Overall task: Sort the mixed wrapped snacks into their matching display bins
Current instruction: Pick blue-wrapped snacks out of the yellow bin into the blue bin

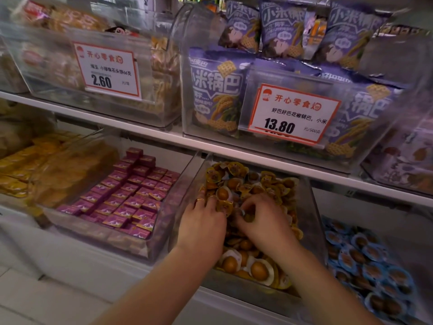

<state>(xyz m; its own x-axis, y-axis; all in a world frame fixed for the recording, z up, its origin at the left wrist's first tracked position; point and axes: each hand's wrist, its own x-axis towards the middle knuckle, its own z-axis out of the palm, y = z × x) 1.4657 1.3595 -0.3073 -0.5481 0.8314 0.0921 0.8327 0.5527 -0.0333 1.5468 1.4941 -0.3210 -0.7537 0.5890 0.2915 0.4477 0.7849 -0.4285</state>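
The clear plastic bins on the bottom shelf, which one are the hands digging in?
The middle clear bin of yellow-wrapped brown eggs. Both hands, left and right, are inside it, between the purple-box bin and the blue-wrapped egg bin.

The egg bin (311,207) is open on top; the shelf (234,148) overhangs its back, clear walls hem both sides.

We see both hands, left hand (201,222) beside right hand (263,220), in the middle bin (311,214) among egg packs (259,269). Boxed snacks (124,198) lie left; bagged snacks (216,90) sit on the shelf (150,131) above.
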